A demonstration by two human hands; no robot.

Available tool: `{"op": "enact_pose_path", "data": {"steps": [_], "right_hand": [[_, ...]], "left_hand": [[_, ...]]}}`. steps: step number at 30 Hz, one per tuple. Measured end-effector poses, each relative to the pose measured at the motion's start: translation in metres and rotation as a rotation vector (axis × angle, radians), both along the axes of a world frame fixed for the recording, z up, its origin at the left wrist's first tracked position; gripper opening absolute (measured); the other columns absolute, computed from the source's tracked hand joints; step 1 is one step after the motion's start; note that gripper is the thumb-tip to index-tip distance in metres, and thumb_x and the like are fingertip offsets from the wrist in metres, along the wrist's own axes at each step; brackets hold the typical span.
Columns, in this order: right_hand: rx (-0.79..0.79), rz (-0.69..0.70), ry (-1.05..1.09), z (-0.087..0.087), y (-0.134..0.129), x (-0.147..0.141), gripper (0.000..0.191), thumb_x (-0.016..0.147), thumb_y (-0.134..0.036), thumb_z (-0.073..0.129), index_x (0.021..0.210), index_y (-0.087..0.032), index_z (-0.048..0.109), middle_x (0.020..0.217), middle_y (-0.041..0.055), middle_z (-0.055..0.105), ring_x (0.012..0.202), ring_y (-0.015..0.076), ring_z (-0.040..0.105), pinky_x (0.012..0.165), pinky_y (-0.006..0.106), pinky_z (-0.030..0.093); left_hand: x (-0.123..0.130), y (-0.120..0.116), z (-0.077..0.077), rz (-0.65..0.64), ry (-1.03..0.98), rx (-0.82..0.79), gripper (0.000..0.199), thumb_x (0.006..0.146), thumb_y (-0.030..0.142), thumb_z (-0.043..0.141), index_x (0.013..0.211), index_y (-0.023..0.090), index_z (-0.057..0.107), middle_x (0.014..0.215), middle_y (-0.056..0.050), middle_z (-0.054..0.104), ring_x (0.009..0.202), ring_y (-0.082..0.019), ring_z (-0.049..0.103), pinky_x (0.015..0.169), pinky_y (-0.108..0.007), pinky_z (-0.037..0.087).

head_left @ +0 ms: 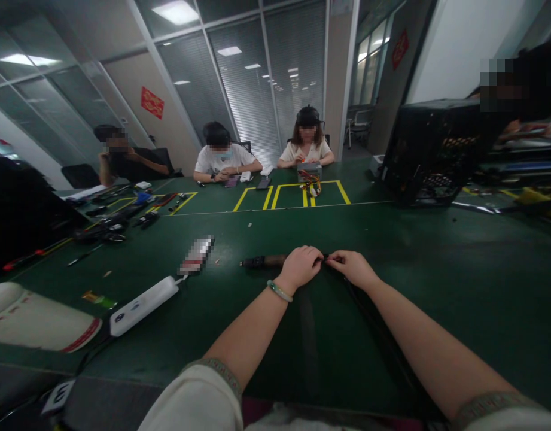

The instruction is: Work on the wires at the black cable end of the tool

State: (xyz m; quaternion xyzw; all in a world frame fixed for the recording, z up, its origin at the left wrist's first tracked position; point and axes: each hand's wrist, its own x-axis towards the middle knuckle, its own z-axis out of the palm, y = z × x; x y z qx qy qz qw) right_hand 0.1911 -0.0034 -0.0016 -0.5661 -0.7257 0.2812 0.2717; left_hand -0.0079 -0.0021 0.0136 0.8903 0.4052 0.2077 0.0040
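Observation:
A dark, slim tool that looks like a corded electric screwdriver lies across the green table, its narrow tip to the left. My left hand is closed over its rear part, hiding some of the body. Just to the right, my right hand pinches the tool's back end, where a black cord comes out. That cord runs down toward the near edge below my right forearm. The fingertips of both hands almost meet; exactly what lies between them is too small to make out.
Left are a white power strip, a pixelated phone-like device, a tilted paper cup and a green packet. Loose tools lie farther off. A black computer case stands back right. Several people sit around the table.

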Motion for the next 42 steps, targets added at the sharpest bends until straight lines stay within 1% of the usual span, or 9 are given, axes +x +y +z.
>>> {"op": "enact_pose_path", "data": {"steps": [7,16,23,29,32,37,42], "right_hand": [[-0.001,-0.017,0.007,0.002,0.001,0.003,0.024,0.083,-0.040,0.060,0.092,-0.023,0.073,0.091,0.0019,0.073,0.084,0.0193,0.065,0.072,0.029,0.046],[-0.017,-0.020,-0.009,0.007,0.001,0.008,0.023,0.085,-0.038,0.059,0.094,-0.022,0.073,0.091,0.0021,0.073,0.080,0.0178,0.065,0.072,0.028,0.048],[-0.007,-0.021,0.016,0.004,0.001,0.007,0.021,0.086,-0.038,0.059,0.092,-0.023,0.073,0.091,0.0007,0.073,0.082,0.0181,0.064,0.073,0.028,0.046],[-0.016,-0.014,0.058,0.003,-0.002,0.006,0.018,0.086,-0.037,0.061,0.093,-0.025,0.072,0.092,-0.0010,0.072,0.084,0.0169,0.064,0.075,0.027,0.047],[-0.022,-0.008,0.073,0.001,-0.002,0.007,0.017,0.086,-0.037,0.062,0.093,-0.024,0.071,0.092,-0.0011,0.071,0.082,0.0158,0.064,0.073,0.026,0.047],[-0.027,-0.008,0.074,-0.001,-0.003,0.009,0.020,0.079,-0.034,0.069,0.096,-0.023,0.070,0.084,-0.0009,0.070,0.074,0.0146,0.062,0.064,0.024,0.045],[0.004,-0.027,0.056,0.002,-0.006,0.010,0.015,0.083,-0.030,0.064,0.093,-0.022,0.071,0.085,0.0001,0.070,0.073,0.0145,0.061,0.064,0.024,0.043]], "left_hand": [[0.006,0.006,0.001,-0.011,-0.003,-0.007,0.014,0.087,0.018,0.055,0.099,0.018,0.062,0.099,-0.004,0.064,0.098,-0.019,0.057,0.090,-0.035,0.044],[0.011,0.007,0.005,-0.024,-0.047,-0.003,0.011,0.085,0.017,0.058,0.095,0.018,0.063,0.095,-0.003,0.064,0.094,-0.018,0.058,0.087,-0.033,0.045],[0.012,0.007,0.001,0.005,-0.086,-0.032,0.010,0.088,0.021,0.057,0.096,0.021,0.063,0.098,-0.001,0.063,0.094,-0.017,0.057,0.085,-0.032,0.044],[0.015,0.005,0.002,0.039,-0.077,-0.045,0.012,0.091,0.025,0.053,0.095,0.020,0.064,0.098,-0.003,0.063,0.092,-0.018,0.056,0.082,-0.032,0.044],[0.016,0.005,0.003,0.052,-0.062,-0.071,0.014,0.092,0.027,0.052,0.095,0.021,0.064,0.098,-0.003,0.063,0.092,-0.018,0.056,0.081,-0.032,0.043],[0.017,0.007,0.003,0.066,-0.050,-0.103,0.013,0.092,0.028,0.053,0.093,0.023,0.064,0.099,-0.003,0.063,0.093,-0.019,0.055,0.080,-0.032,0.041],[0.016,0.006,0.003,0.066,-0.056,-0.101,0.013,0.092,0.029,0.053,0.095,0.024,0.064,0.101,-0.002,0.063,0.094,-0.019,0.056,0.082,-0.033,0.041]]}}
